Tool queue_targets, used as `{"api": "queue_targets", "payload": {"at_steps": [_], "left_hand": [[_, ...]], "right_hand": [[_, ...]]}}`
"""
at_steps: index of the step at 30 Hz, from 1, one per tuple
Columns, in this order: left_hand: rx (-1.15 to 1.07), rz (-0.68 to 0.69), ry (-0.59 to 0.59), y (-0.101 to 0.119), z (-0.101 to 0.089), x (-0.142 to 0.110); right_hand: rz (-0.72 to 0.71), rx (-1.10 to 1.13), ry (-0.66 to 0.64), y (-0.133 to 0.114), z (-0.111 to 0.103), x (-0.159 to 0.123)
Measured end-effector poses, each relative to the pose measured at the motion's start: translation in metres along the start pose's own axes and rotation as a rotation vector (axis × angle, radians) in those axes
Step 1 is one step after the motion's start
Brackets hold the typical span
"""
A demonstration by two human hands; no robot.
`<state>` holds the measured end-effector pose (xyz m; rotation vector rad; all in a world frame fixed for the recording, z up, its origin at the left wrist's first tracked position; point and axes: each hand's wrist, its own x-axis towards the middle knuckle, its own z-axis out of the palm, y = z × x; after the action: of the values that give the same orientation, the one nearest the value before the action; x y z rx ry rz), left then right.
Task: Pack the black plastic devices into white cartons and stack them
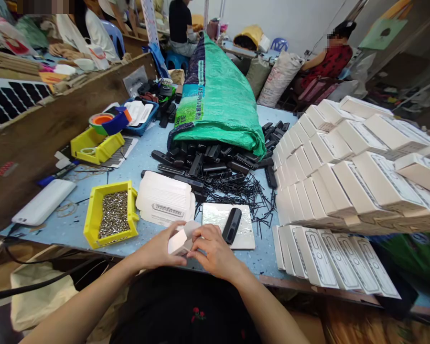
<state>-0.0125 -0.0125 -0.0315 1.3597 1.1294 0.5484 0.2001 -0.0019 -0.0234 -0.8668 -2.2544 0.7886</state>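
White box (pixel 180 241) is at lower centre of frame, above the near edge of the desk (pixel 62 239), both hands on it. Left hand (pixel 160 249) wraps it from the left, fingers over the upper side, thumb along the bottom; right hand (pixel 215 253) has its fingertips bunched at the right end, apparently pinching a raised flap (pixel 192 227). Hands are near each other; can't tell if they touch. Risks, my judgement: thin card, so too hard a left grip could crush or skew the walls; pushing the flap in off-square could crease it or tear a tab. Fingers hide part of the right end, so a badly seated tab could go unnoticed. Right forearm swinging wide could knock the front row of the stacked boxes (pixel 344 191), right of frame, since several there lean. Right knuckles are close to the black device (pixel 232 226) on the pale pad (pixel 249 239); a careless sweep could shift it. Left elbow lifting outward could catch the yellow bin (pixel 93 225) and spill its small metal parts (pixel 117 214). Orientation: box's visible body slants lower left to upper right, flap end toward upper right; strongly foreshortened and finger-covered, so true long axis unsure. Black device's long axis runs nearly up-down in frame, top tipped slightly right; can't tell which end is its front.
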Motion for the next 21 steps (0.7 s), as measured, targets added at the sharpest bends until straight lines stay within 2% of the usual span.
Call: {"api": "queue_targets", "payload": {"at_steps": [2,3,6,8,9,12,14,18,20,21], "left_hand": [[0.142,-0.004,0.131,-0.001,-0.004,-0.003],[0.195,0.033,0.155,0.002,-0.006,-0.004],[0.312,0.2,0.072,0.016,-0.004,-0.003],[0.332,0.246,0.013,0.023,0.005,0.0],[0.315,0.244,0.023,0.024,0.011,0.002],[0.181,0.192,0.213,0.022,0.029,0.009],[0.077,0.151,0.284,0.02,0.036,0.013],[0.033,0.082,0.201,0.021,0.04,0.017],[0.045,0.078,0.187,0.02,0.039,0.018],[0.032,0.067,0.195,0.018,0.037,0.018]], "right_hand": [[0.105,0.116,0.008,0.003,0.001,-0.005],[0.156,0.206,0.063,0.006,0.003,-0.006],[0.316,0.648,0.348,0.013,0.013,-0.003],[0.424,0.925,0.423,0.016,0.019,0.001],[0.441,0.985,0.405,0.016,0.021,0.002],[0.304,0.862,0.283,0.011,0.019,0.004],[0.248,0.76,0.252,0.005,0.016,0.004],[0.331,0.707,0.323,-0.007,0.018,0.002],[0.243,0.578,0.32,-0.005,0.016,-0.002],[0.182,0.485,0.264,-0.002,0.012,-0.006]]}}
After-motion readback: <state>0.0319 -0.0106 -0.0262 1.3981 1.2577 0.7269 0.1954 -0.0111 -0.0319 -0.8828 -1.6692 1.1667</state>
